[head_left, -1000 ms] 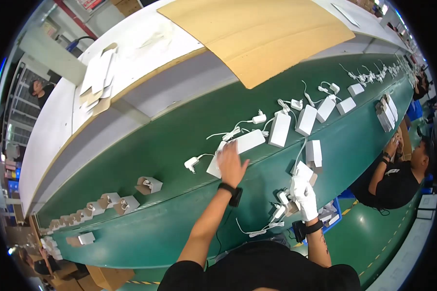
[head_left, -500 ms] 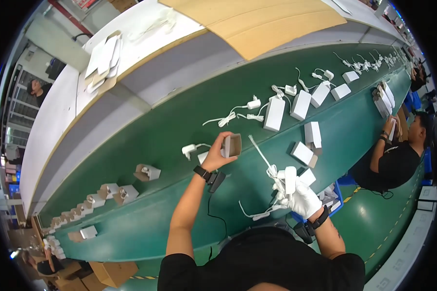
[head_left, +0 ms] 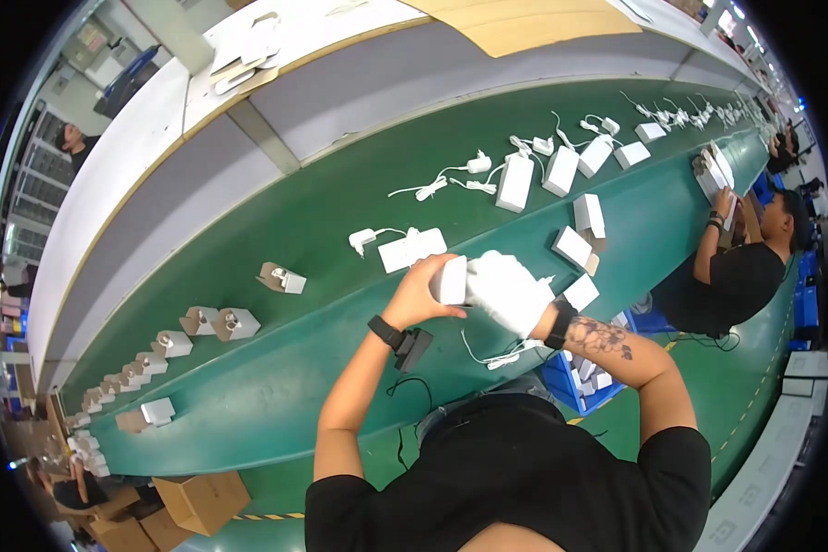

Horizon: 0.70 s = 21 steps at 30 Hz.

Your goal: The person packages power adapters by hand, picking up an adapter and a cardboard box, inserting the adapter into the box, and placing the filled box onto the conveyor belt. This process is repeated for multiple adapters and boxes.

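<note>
My left hand (head_left: 419,296) is closed around a small white box (head_left: 452,281), held up over the near side of the green belt. Pressed close against the box's right side is my white-gloved right hand (head_left: 511,294), its fingers curled. The glove hides whatever is between those fingers. Below the right hand lies a white cable (head_left: 501,359) on the belt. Just beyond my left hand sits another white box (head_left: 412,249), with a white power adapter (head_left: 362,238) beside it.
Upright white boxes (head_left: 515,182) and cabled adapters line the belt toward the far right. Opened boxes with adapters inside (head_left: 236,324) run down the left. A blue bin (head_left: 584,379) holds small boxes by my right side. A co-worker (head_left: 722,276) handles flattened cartons at right.
My right hand has moved left and up to meet the box in my left hand. The adapter and cable bundle it held are now hidden. The box has turned, its opening no longer visible.
</note>
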{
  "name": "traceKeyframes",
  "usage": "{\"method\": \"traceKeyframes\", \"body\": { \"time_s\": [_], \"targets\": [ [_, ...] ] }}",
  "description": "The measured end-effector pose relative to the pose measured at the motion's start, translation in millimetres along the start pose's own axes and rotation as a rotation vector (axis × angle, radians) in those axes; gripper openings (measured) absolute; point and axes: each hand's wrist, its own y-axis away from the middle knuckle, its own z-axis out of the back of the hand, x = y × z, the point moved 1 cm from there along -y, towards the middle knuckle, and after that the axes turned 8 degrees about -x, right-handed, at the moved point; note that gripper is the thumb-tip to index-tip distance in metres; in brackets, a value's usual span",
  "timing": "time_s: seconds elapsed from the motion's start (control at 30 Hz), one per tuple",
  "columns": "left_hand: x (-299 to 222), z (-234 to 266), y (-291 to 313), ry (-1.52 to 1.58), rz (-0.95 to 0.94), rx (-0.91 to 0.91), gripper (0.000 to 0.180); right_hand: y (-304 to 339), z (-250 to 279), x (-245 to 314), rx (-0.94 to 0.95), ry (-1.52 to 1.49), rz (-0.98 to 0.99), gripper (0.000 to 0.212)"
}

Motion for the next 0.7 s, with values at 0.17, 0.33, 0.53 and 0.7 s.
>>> {"method": "traceKeyframes", "body": {
  "time_s": [0.17, 0.33, 0.53, 0.7],
  "targets": [
    [35, -14, 36, 0.238, 0.181, -0.201, 0.081, -31, -7, -5, 0.037, -0.256, 0.105, 0.015],
    [55, 4, 59, 0.136, 0.215, -0.308, 0.077, -53, -75, -4, 0.332, 0.041, 0.202, 0.020],
    [149, 90, 93, 0.258, 0.324, -0.990, 0.069, -130, -98, -2, -0.110, -0.076, 0.093, 0.035],
    [229, 116, 130, 0.181, 0.354, -1.104, 0.081, -211, -205, 28, -0.280, 0.209, 0.263, 0.043]
  ]
}}
